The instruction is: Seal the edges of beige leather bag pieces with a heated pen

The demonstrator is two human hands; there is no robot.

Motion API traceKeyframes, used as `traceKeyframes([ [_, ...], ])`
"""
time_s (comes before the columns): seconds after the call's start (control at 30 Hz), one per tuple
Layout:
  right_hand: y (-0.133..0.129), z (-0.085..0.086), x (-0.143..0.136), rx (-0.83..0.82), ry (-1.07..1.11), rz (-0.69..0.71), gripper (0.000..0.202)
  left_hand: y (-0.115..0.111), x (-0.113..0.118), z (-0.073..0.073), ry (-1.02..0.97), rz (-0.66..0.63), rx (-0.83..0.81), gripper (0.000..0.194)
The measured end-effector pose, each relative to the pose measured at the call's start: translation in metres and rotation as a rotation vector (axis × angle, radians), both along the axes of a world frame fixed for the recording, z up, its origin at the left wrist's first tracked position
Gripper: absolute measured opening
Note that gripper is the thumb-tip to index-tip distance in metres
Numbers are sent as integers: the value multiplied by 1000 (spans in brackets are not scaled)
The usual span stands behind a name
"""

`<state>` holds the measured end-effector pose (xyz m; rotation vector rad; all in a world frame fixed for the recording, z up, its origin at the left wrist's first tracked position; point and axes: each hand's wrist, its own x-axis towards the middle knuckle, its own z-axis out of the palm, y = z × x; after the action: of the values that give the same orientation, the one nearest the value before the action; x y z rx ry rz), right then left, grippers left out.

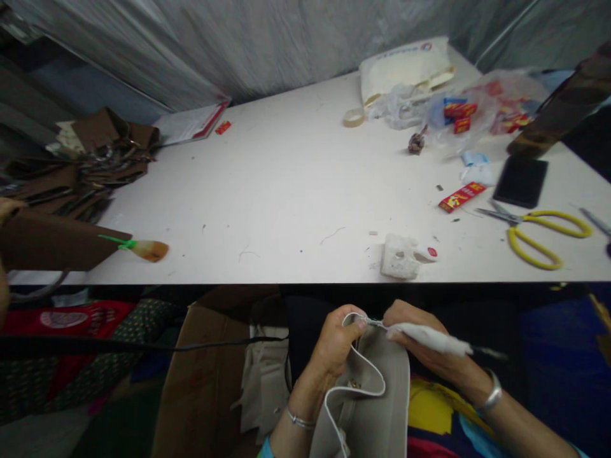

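In my lap stands a light grey-beige bag (pixel 391 413), its top opening facing up and its pale rim curving in a wave. My left hand (pixel 331 343) pinches the bag's upper edge between thumb and fingers. Close beside it, my right hand (pixel 436 364) is closed around a slim tool wrapped in white (pixel 434 337). The tool's blurred thin end sticks out behind the hand to the right. Its other end meets the bag's edge near my fingers, where the exact contact is too small to make out. A small gold-coloured fitting (pixel 354 383) shows inside the bag.
On the white table (pixel 267 191) lie yellow-handled scissors (pixel 534 222), a phone (pixel 521 181), a red box (pixel 462 197), a whitish block (pixel 400 256) and a tape roll (pixel 354 117). Brown bags (pixel 62 184) pile up left, near another person's hand (pixel 9 207). A cardboard box (pixel 200 369) stands below.
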<state>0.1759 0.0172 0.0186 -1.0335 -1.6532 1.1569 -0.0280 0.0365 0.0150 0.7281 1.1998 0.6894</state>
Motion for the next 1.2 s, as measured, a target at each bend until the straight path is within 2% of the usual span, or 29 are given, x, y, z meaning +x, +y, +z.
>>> traceKeyframes([
  [0.07, -3, 6, 3, 155, -99, 92, 22, -1, 0, -1, -16, 19, -6, 28],
  [0.13, -7, 11, 6, 219, -127, 87, 20, -2, 1, 0, -31, 31, -5, 26],
  [0.27, -19, 11, 8, 143, -18, -212, 19, -5, 3, 3, 11, 44, 26, 23],
  [0.33, -24, 7, 6, 93, 33, -300, 14, -8, 4, 6, 58, 13, 64, 22],
  [0.47, -26, 0, 0, -21, 84, -294, 19, -13, 4, 12, 150, -68, 159, 20],
  [0.73, -32, -13, -12, -234, -60, -283, 29, -18, 3, 20, 245, -189, 266, 13],
  [0.87, -36, -18, -15, -230, -100, -266, 28, -19, 2, 20, 263, -200, 268, 8],
  [1.0, -38, -12, -16, -213, -63, -208, 25, -21, 2, 19, 243, -202, 283, 7],
  [1.2, -35, -4, -20, -213, -47, -175, 20, -25, 6, 21, 174, -171, 301, 23],
])
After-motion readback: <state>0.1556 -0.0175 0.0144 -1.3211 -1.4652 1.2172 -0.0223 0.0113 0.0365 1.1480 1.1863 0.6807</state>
